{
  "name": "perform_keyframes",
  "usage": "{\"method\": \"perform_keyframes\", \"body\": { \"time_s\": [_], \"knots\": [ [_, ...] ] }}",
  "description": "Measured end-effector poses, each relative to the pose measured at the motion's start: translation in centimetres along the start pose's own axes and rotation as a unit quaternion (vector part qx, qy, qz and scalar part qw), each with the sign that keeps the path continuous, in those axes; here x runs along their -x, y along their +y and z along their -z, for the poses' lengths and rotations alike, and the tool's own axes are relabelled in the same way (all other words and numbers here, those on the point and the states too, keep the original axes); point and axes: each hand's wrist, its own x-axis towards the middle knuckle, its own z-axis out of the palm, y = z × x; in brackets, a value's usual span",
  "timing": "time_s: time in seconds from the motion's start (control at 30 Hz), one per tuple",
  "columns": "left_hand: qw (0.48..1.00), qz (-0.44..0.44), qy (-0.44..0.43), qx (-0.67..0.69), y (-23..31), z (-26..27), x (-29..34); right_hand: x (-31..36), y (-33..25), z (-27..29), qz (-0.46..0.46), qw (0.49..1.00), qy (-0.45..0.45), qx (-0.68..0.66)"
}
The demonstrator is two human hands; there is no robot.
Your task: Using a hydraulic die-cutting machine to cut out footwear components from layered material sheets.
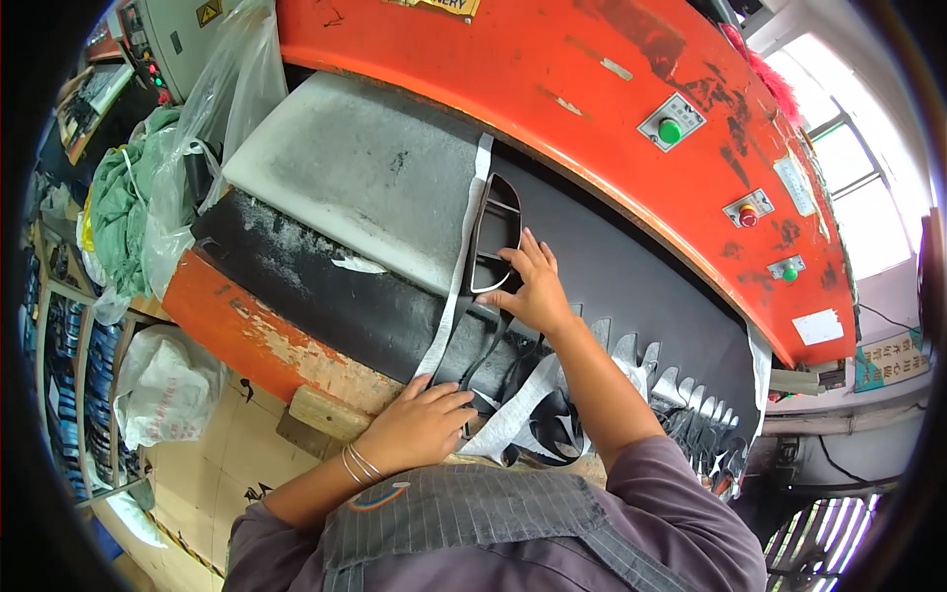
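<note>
While leaning in low over the black sheet [631,276], starting at far left, along the orange ledge [261,331], worn through in patches. Up now to the thick grey pad [345,178], crowding close against the pale strip [458,286], leaving little room between. Down to the strip's near end, resting there with the left hand [419,426], palm down, fingers slightly apart; hard to tell whether pinching, with thumb hidden. Just right of the strip, on the sheet, clamping the D-shaped frame [519,229] by its lower end in the right hand [541,288], thumb below, fingers on the curved side, forearm slanting across cut scraps [528,395]. Farther right, bare sheet, bounded by the orange beam [562,109].
</note>
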Motion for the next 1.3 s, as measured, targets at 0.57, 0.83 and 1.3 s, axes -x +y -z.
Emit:
{"method": "perform_keyframes", "body": {
  "time_s": [0.57, 0.83, 1.3],
  "knots": [
    [0.972, 0.003, 0.213, 0.097, 4.6, 0.1, -5.2, 9.7, -1.5, 2.0, -0.051, 0.998, -0.021, 0.033],
    [0.972, -0.094, 0.135, 0.169, 7.6, 0.2, -18.0, 20.7, 9.1, 20.9, -0.199, 0.852, 0.480, -0.064],
    [0.967, -0.075, 0.239, -0.052, 13.5, 4.2, -26.4, 27.5, 22.4, 33.9, -0.372, 0.537, 0.757, 0.004]
  ]
}}
